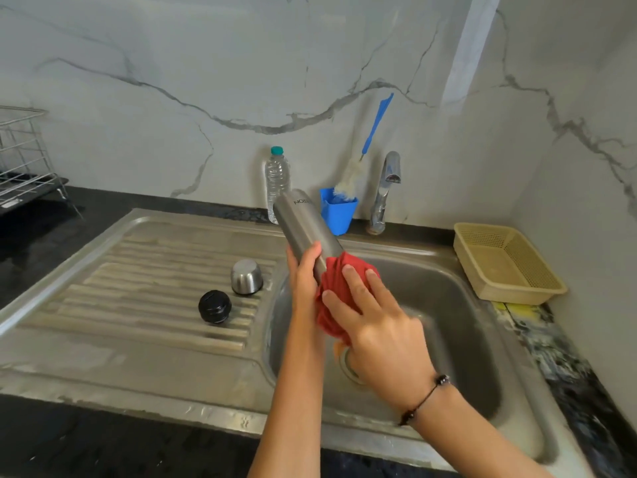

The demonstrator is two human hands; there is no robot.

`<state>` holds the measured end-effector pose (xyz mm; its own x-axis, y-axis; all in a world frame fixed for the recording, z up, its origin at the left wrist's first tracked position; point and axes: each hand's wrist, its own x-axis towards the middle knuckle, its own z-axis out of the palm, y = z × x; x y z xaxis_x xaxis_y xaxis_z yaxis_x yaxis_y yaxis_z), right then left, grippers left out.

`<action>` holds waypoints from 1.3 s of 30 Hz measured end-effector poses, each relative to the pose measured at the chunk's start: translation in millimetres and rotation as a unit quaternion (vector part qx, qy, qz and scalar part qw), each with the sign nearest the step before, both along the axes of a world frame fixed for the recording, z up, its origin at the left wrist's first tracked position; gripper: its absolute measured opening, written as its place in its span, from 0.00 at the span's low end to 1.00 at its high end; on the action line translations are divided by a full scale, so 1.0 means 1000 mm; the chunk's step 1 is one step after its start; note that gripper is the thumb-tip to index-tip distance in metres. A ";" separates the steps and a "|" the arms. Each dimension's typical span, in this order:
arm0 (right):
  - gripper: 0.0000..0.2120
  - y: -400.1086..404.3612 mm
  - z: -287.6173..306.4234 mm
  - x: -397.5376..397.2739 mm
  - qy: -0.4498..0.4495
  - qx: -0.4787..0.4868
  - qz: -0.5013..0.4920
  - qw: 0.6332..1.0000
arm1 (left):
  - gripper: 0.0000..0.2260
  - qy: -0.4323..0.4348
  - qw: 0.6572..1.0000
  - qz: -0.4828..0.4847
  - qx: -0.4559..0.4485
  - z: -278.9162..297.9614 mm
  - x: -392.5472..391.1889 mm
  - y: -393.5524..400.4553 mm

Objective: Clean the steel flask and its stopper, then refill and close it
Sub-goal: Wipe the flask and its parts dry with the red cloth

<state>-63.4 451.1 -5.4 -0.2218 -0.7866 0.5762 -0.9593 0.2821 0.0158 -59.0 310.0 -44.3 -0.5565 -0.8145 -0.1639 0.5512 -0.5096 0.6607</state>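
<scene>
The steel flask (pixel 303 224) is held tilted over the sink basin (pixel 458 305), its base pointing up and away, its mouth end wrapped in a red cloth (pixel 332 294). My left hand (pixel 305 277) grips the flask's body just above the cloth. My right hand (pixel 372 319) is closed around the cloth-covered end. The black stopper (pixel 214 306) and the steel cup lid (pixel 246 277) stand on the ribbed drainboard (pixel 155 270) to the left, apart from both hands.
A clear water bottle (pixel 276 181) with a teal cap, a blue cup (pixel 337 212) holding a bottle brush (pixel 365 157) and the tap (pixel 386 191) stand at the back. A beige basket (pixel 506 263) sits right of the basin. A wire rack (pixel 24 160) is far left.
</scene>
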 end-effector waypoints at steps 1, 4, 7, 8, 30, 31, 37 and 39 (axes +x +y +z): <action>0.23 0.000 -0.004 0.001 0.001 0.012 -0.005 1.000 | 0.29 -0.006 1.000 0.011 -0.009 -0.001 -0.001 0.000; 0.25 -0.003 -0.006 -0.008 -0.034 -0.013 0.009 0.999 | 0.33 -0.008 1.000 0.016 -0.012 -0.005 -0.003 0.000; 0.20 -0.007 -0.001 -0.012 -0.096 -0.076 0.031 0.992 | 0.35 0.033 0.999 0.013 0.026 -0.010 -0.007 -0.003; 0.20 -0.008 0.001 -0.014 -0.136 -0.101 0.035 0.985 | 0.36 0.049 0.998 0.006 0.046 -0.011 -0.007 -0.005; 0.26 -0.003 0.007 -0.042 -0.267 -0.170 0.089 0.944 | 0.27 0.074 0.984 -0.120 0.112 0.003 -0.007 -0.010; 0.26 -0.005 0.003 -0.036 -0.200 -0.141 0.083 0.966 | 0.26 0.066 0.981 -0.141 0.112 0.001 -0.008 -0.009; 0.24 -0.012 -0.008 -0.025 -0.112 -0.096 0.034 0.988 | 0.45 0.038 0.978 -0.147 0.142 -0.020 -0.022 -0.006; 0.24 -0.014 -0.005 -0.027 -0.150 -0.104 0.035 0.983 | 0.45 0.036 0.984 -0.114 0.136 -0.010 -0.019 -0.006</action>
<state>-90.5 436.8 -10.1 -0.3554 -0.6785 0.6429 -0.9293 0.1826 -0.3209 -77.8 304.1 -54.7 -0.7377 -0.5989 -0.3117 0.4425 -0.7775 0.4469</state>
